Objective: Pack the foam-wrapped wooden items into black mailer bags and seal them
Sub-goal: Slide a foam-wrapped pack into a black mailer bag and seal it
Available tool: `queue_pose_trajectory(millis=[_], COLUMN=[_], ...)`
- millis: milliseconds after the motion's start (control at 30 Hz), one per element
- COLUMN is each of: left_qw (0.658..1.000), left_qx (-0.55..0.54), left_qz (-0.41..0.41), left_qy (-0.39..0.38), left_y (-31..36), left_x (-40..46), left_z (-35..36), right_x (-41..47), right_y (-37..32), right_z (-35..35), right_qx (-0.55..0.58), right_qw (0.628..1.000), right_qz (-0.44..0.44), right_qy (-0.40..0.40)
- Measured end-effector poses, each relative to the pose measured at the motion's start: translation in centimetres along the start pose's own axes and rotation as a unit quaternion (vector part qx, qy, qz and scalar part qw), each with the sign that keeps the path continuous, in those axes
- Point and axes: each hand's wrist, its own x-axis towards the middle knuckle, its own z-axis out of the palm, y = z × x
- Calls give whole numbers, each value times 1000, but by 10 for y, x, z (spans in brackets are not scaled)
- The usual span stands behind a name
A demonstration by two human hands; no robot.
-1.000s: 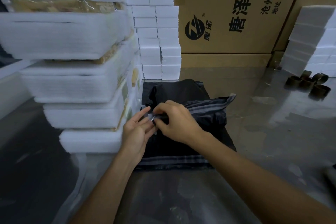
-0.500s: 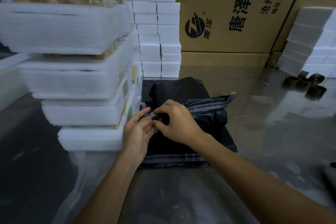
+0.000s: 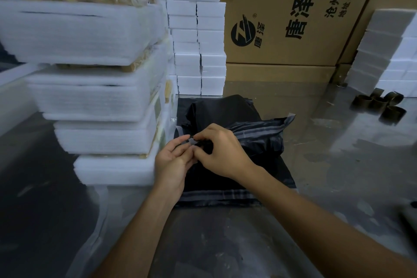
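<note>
A pile of black mailer bags point(image 3: 266, 178) lies flat on the metal table in front of me, with one filled bag point(image 3: 259, 140) bulging on top. My left hand point(image 3: 171, 165) and my right hand point(image 3: 222, 153) meet at the bag's left edge. Both pinch a thin pale strip point(image 3: 191, 141) at the bag's flap. Left of the bags rises a tall stack of foam-wrapped wooden items point(image 3: 90, 88), brown wood showing between the white foam layers.
Two columns of small white foam blocks point(image 3: 196, 36) stand behind the bags. Large printed cardboard boxes point(image 3: 293, 18) form the back wall. More foam blocks point(image 3: 388, 52) and several brown tape cores point(image 3: 379, 104) sit at the right. The metal table point(image 3: 338, 153) spreads to the right.
Both hands stay at the bag's left edge with only small finger movements on the strip. The camera has shifted slightly.
</note>
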Motion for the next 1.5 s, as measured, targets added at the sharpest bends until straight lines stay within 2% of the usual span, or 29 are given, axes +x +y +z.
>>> queue_pose_trajectory(millis=[267, 633, 800, 1133, 1233, 1367, 1433, 1500], left_qw=[1000, 999, 1000, 999, 1000, 999, 999, 999], left_qx=[13, 23, 7, 13, 8, 4, 6, 10], left_qz=[11, 26, 25, 26, 28, 34, 36, 38], left_qy=[3, 6, -3, -14, 12, 27, 21, 23], left_y=[-2, -1, 2, 1, 2, 3, 4, 4], left_x=[0, -1, -3, -3, -2, -2, -2, -2], left_z=[1, 1, 3, 8, 8, 7, 6, 6], right_x=[3, 4, 8, 6, 14, 25, 26, 22], right_y=[1, 1, 2, 7, 9, 21, 36, 58], right_z=[0, 4, 5, 4, -6, -31, -48, -65], right_qx=[-11, 9, 48, 107, 218, 411, 422, 336], right_qw=[1000, 999, 997, 991, 963, 871, 844, 860], right_qz=[1, 8, 36, 74, 135, 222, 235, 236], right_qy=[-14, 30, 52, 42, 80, 154, 234, 303])
